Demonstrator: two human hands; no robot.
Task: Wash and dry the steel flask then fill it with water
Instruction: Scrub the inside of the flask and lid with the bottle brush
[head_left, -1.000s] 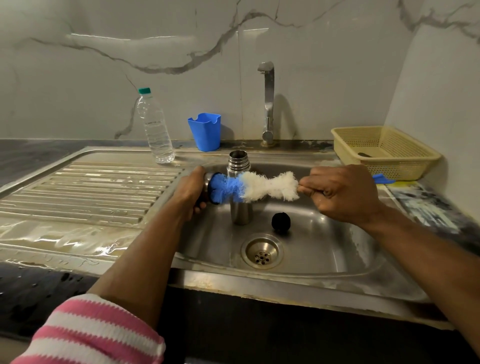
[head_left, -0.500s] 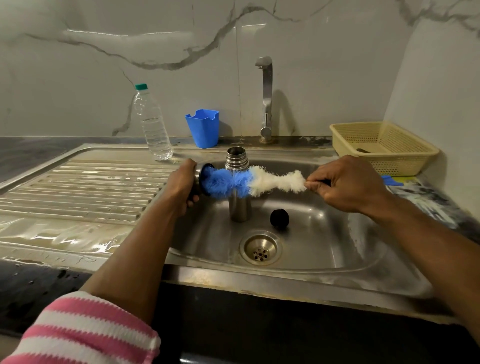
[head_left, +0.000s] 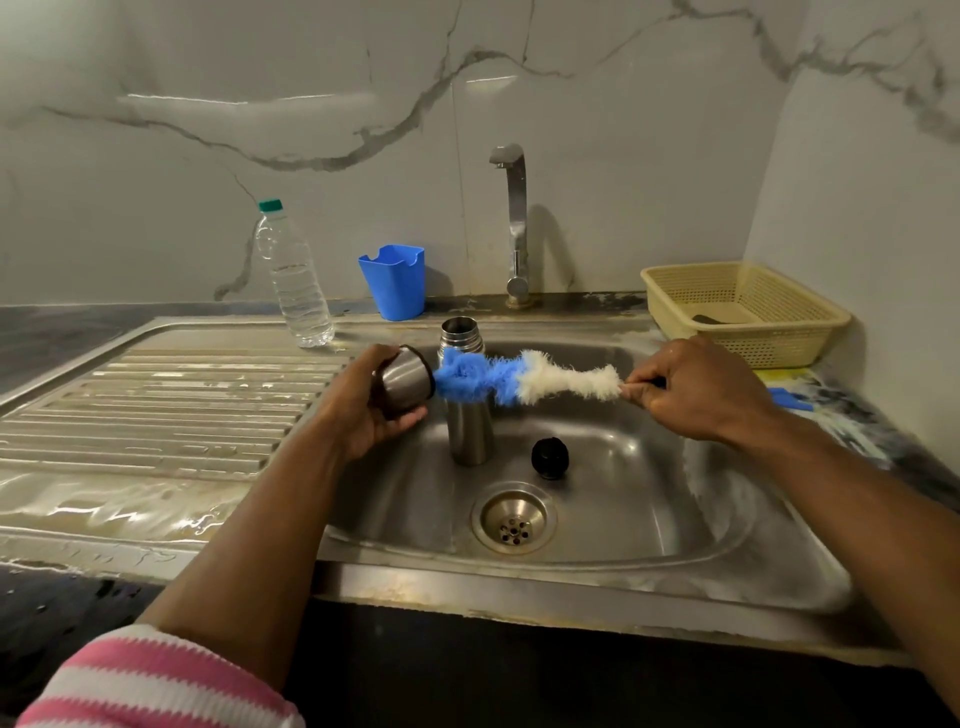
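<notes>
The steel flask (head_left: 469, 431) stands upright and uncapped in the sink basin (head_left: 649, 499). In front of it, my left hand (head_left: 363, 410) grips the flask's steel cup lid (head_left: 404, 375), its mouth turned to the right. My right hand (head_left: 696, 389) pinches the handle of a blue and white bottle brush (head_left: 514, 378). The brush lies level, and its blue tip sits at the cup lid's mouth. A black stopper (head_left: 549, 456) lies on the basin floor to the right of the flask.
The tap (head_left: 514, 223) rises behind the basin; no water runs from it. A plastic water bottle (head_left: 293, 280) and a blue cup (head_left: 393, 280) stand at the back. A cream basket (head_left: 743, 309) sits at the right, the wet ribbed drainboard (head_left: 156, 405) at the left, the drain (head_left: 513, 517) in front.
My right hand has drawn the brush to the right, so more of it is out of the cup lid. The lid's steel side now shows in my left hand.
</notes>
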